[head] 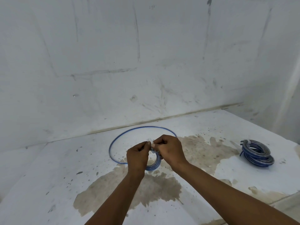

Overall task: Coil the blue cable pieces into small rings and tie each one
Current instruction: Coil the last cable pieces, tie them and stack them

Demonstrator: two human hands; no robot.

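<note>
Tying step: cinch the tie (150, 142) tight across all turns so the coil (154, 163) can't spring. Left hand (137, 157) and right hand (170, 151) are both closed, fingertips pinching the tie ends just above the coil. Loose loop (113, 143) trails behind the grip; finished rings (256, 153) well right.

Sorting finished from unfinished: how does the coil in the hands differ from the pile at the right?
The held coil is one small ring gripped by both hands; the pile is several rings stacked, lying untouched on the floor. The held coil sits centre, the pile far right. Both are blue cable.
</note>
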